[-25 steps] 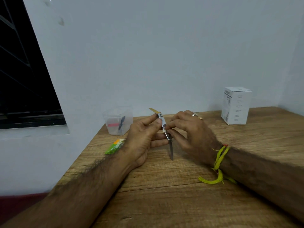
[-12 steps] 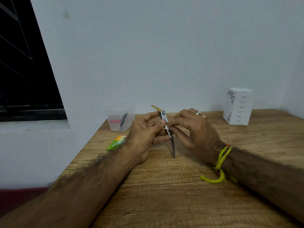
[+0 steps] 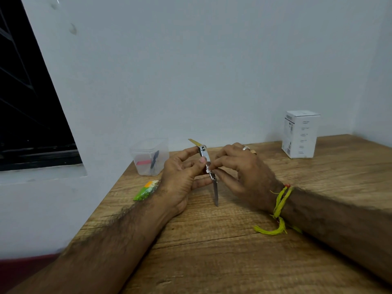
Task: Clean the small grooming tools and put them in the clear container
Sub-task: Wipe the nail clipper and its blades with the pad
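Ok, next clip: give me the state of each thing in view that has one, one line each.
Nail clipper: held up off the table, blades folded out at both ends.
Left hand: grips the clipper.
Right hand: pinches a small white wipe against the clipper.
Container: lid off, upright, with a black tool and a red item inside.
White box: closed, upright.
Green packet: lying flat on the table.

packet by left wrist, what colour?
Green with orange and white, the packet, head view.
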